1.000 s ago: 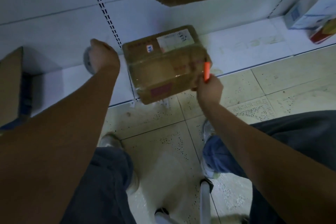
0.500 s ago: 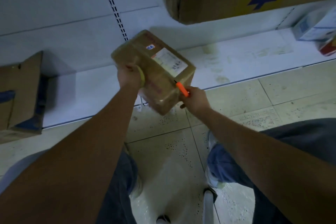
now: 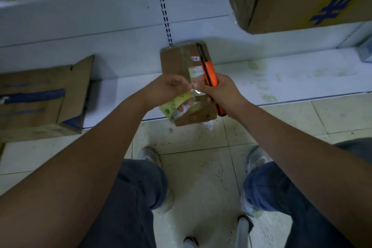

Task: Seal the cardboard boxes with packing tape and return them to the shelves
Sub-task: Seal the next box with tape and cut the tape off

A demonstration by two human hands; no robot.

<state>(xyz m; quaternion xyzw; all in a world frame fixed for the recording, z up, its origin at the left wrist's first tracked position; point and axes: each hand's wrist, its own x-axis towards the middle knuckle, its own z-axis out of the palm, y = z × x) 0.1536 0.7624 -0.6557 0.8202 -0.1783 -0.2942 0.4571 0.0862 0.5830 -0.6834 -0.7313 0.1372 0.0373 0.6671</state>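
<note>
Left hand (image 3: 167, 88) holds the tape roll (image 3: 177, 106); right hand (image 3: 219, 88) grips an orange knife (image 3: 210, 74) while pinching the tape end above the box (image 3: 181, 60) on the shelf (image 3: 281, 78). Risk: the tape folds onto itself or the blade nicks fingers.

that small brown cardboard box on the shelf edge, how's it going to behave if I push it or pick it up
The small brown cardboard box stands on a narrow face with its lower end past the lip of the white shelf, so a push may tip it. It looks rigid and probably light. The glossy clear tape wrapping may make it somewhat slippery.
</note>
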